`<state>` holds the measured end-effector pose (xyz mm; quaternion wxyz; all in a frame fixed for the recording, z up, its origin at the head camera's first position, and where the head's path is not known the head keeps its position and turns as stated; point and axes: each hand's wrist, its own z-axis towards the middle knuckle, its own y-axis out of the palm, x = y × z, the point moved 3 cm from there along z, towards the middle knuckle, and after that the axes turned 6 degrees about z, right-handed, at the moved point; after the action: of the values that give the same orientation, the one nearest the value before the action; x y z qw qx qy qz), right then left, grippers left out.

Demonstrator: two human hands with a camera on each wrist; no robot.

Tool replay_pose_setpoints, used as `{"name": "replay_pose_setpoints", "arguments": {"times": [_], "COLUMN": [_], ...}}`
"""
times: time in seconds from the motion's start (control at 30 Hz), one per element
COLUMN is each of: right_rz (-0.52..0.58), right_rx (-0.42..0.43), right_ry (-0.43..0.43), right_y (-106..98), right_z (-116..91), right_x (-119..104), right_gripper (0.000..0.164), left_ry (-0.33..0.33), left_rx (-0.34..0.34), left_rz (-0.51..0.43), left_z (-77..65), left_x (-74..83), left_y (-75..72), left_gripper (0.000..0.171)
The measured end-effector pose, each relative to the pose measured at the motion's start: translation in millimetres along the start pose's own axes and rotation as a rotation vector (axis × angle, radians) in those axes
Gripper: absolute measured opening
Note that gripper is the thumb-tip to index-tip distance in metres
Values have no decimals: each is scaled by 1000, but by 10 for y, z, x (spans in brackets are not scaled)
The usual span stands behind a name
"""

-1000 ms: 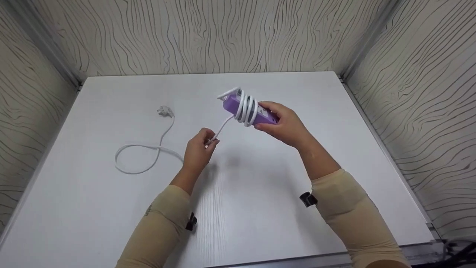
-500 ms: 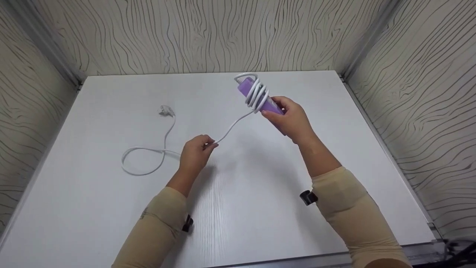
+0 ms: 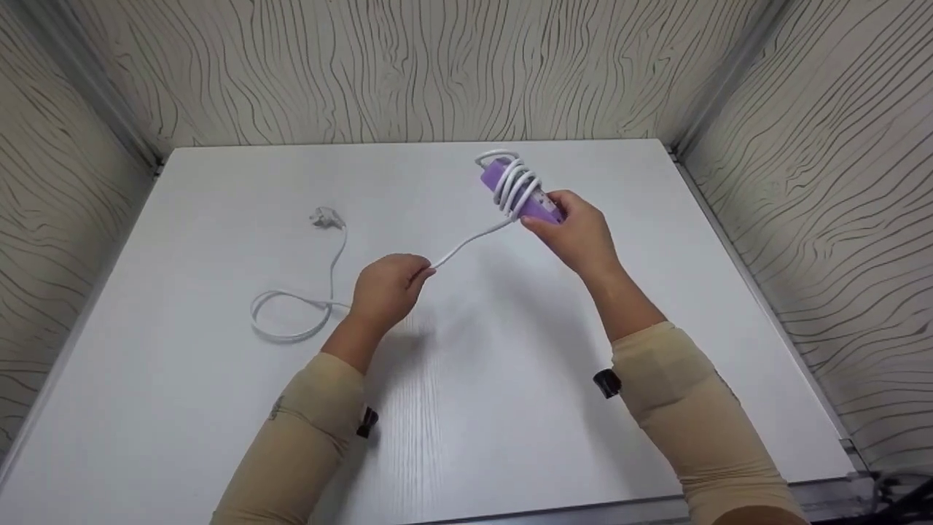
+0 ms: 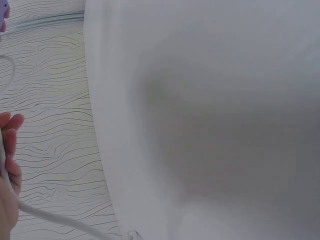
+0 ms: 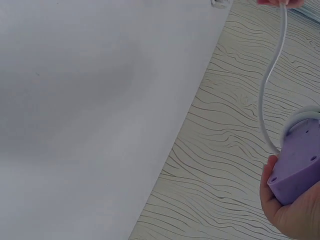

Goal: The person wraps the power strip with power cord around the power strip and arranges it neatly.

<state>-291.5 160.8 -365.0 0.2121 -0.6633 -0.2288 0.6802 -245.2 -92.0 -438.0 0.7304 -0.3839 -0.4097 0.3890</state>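
Note:
My right hand grips the lower end of a purple power strip, held above the table. Several turns of its white cord are wound round the strip's other end. Between thumb and fingers, my left hand pinches the cord, which sags slightly from there to the strip. Past the left hand the cord runs down to a loose loop on the table and ends in a plug. The right wrist view shows the underside of the strip in my palm; the left wrist view catches the cord running through my fingers.
The white table lies beneath both hands. Wood-patterned panels stand at the back and sides. Some dark cables lie at the lower right corner, beyond the table's edge.
The right hand has moved the strip rightward and tilted it more upright, away from the left hand. More cord spans between the hands. The loop on the table has shrunk and shifted right.

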Motion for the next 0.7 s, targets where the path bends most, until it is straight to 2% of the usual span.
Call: {"name": "replay_pose_setpoints", "arguments": {"times": [0.23,0.37,0.43,0.7], "right_rz": [-135,-198,-244,-434], "right_rx": [49,64,68,80], "right_ry": [-25,-23,-37,-124], "right_y": [82,127,138,136], "right_z": [52,94,113,106], "right_x": [69,103,122,178], "right_gripper": [67,67,68,65], "left_ry": [191,285,298,261], "left_rx": [-107,-124,-111,-30], "left_rz": [-8,-15,-9,52], "left_z": [82,74,74,99], "left_x": [174,292,319,271], "left_y": [-105,-143,-168,-268], "left_gripper": [17,18,18,16]}}
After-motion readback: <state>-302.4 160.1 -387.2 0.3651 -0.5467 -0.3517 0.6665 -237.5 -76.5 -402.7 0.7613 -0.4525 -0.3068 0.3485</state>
